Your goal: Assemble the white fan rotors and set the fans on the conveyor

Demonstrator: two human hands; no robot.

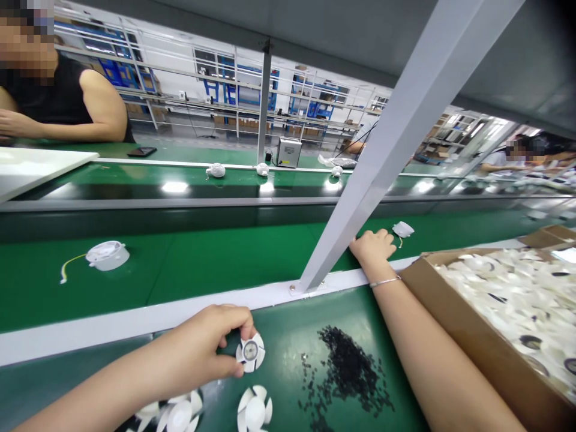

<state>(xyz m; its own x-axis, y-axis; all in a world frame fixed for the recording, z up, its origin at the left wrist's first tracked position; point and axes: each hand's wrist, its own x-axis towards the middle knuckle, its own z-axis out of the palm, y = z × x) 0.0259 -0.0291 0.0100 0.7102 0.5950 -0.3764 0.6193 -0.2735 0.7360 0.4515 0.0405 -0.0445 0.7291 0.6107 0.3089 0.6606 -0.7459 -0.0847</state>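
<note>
My left hand [225,339] pinches a small white fan impeller [257,360] between thumb and fingers, its round metal-rimmed hub facing up. Just below it on the green bench lies another white impeller [254,413], and more impellers [180,415] sit partly under my left forearm. My right hand [374,247] reaches over the rail onto the green conveyor belt [234,255], beside the slanted post. Its fingertips are hidden, so whether it grips anything does not show. Right of it, apart from the hand, rests a white fan housing [403,228] with a short wire.
A pile of small black parts [351,369] lies on the bench. At right stands a cardboard box [477,327] full of white impellers. The slanted white post [373,150] rises between my hands. Another fan housing [108,256] sits on the belt; a person [67,102] is across at left.
</note>
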